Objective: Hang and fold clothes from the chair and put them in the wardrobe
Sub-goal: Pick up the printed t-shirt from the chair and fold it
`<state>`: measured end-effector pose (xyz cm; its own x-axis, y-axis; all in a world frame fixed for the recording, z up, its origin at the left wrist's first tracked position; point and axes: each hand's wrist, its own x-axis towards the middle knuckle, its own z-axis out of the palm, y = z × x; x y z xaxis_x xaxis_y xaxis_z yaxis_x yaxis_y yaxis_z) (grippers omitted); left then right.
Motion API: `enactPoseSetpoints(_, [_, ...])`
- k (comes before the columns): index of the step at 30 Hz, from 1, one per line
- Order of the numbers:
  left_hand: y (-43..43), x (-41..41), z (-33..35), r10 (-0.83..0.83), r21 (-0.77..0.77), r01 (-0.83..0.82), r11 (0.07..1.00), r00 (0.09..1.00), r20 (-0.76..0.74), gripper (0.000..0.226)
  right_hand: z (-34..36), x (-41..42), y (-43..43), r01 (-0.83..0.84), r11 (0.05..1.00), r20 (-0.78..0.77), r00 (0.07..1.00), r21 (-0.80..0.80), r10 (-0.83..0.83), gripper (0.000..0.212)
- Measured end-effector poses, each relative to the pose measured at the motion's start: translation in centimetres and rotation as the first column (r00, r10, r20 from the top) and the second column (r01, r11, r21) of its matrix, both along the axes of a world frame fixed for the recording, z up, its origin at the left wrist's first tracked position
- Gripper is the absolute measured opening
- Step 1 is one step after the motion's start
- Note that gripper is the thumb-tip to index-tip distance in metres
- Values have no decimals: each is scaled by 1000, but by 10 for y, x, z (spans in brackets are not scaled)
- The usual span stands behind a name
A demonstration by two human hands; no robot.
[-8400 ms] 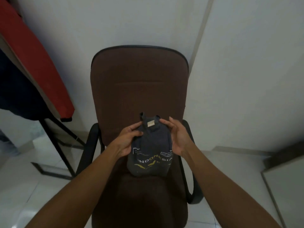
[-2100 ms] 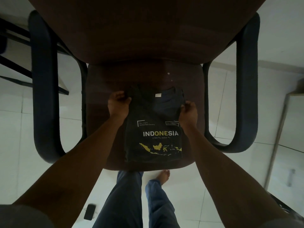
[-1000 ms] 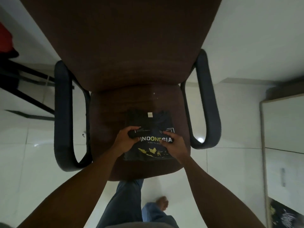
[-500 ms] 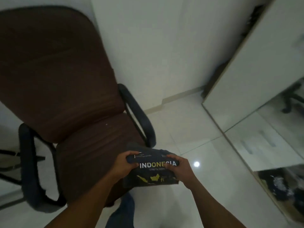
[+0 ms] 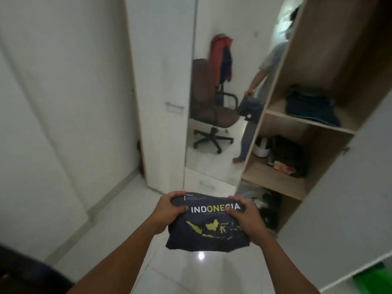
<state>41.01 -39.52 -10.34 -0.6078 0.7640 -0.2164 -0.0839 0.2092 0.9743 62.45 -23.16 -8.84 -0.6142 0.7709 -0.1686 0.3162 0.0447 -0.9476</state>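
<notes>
You hold the folded dark T-shirt out in front, over the white floor, print up: INDONESIA lettering and a yellow map. Left hand is clamped on its left edge, thumb on top. Right hand is clamped on the right edge, fingers over the lettering. The open wardrobe is far right, with a stack of folded clothes on its upper shelf and dark blurred items on the shelf below. Its white door stands open near right. A mirror at far centre reflects the brown chair.
</notes>
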Motion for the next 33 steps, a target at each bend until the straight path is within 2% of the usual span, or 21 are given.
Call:
enactPoseSetpoints(4, [102, 8, 53, -95, 91, 100, 991, 994, -59, 42, 49, 27, 72, 148, 984, -70, 987, 103, -142, 35])
enactPoseSetpoints(11, [274, 5, 136, -232, 215, 264, 940, 959, -164, 43, 127, 42, 199, 351, 891, -170, 934, 287, -313, 35])
enactPoseSetpoints(17, [396, -7, 205, -349, 281, 401, 872, 912, -216, 51, 189, 35, 301, 475, 833, -243, 876, 283, -417, 30])
enactPoseSetpoints(22, [468, -8, 234, -504, 224, 556, 801, 827, -250, 67, 217, 41, 360, 540, 825, -246, 833, 166, -496, 46])
enactPoseSetpoints(28, [549, 4, 263, -560, 268, 552, 789, 827, -52, 67, 251, 50, 442, 558, 818, -225, 822, 140, -523, 45])
enactPoseSetpoints(33, [636, 15, 290, -426, 378, 471, 797, 882, -200, 74, 288, 46, 523, 560, 787, -299, 821, 257, -487, 49])
